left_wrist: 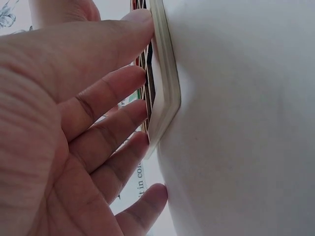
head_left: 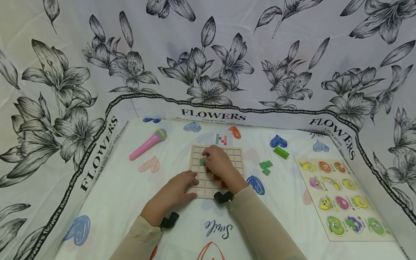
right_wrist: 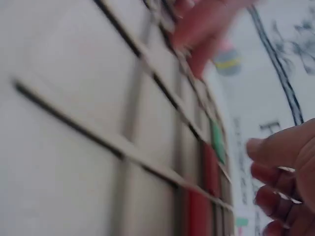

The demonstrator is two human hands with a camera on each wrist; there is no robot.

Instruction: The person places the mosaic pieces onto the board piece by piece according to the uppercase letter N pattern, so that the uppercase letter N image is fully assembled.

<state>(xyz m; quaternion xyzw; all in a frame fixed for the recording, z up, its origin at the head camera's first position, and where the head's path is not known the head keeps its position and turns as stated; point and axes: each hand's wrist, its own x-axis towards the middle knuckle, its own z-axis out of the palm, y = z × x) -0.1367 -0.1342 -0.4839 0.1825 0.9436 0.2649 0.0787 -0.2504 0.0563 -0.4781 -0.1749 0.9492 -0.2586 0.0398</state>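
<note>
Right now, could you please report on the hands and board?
Left hand at edge of board. Right hand above, apparently empty. Green tile on board; right hand partly hides board.

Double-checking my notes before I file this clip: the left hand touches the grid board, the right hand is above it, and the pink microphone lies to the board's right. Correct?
One slip: the pink microphone lies to the board's left, as the head view shows. The left hand and right hand are as noted.

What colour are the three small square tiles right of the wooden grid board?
Green; the head view shows the three square tiles best.
</note>
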